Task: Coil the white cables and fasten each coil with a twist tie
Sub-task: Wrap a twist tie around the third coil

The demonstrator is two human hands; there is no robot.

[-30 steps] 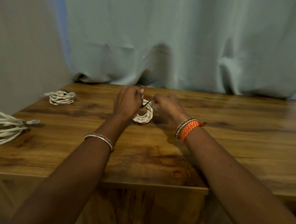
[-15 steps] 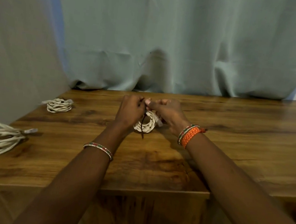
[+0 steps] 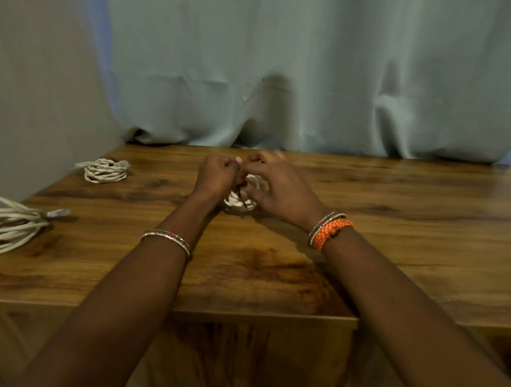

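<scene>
A small white cable coil [image 3: 239, 203] lies on the wooden table [image 3: 407, 213] between my hands. My left hand [image 3: 215, 176] is curled over the coil's left side and my right hand [image 3: 276, 188] over its right side. Fingers of both hands pinch a thin black twist tie [image 3: 242, 193] at the top of the coil; most of the tie is hidden by my fingers. A second small coil [image 3: 106, 171] lies at the far left. A larger, looser coil [image 3: 4, 225] with a plug end lies at the near left edge.
A pale green curtain [image 3: 296, 69] hangs right behind the table's far edge. A grey wall [image 3: 18, 81] borders the table on the left. The table's front edge runs just under my forearms.
My hands have closed in over the coil. The black tie that hung down over the coil half a second ago is now drawn up between my fingertips.
</scene>
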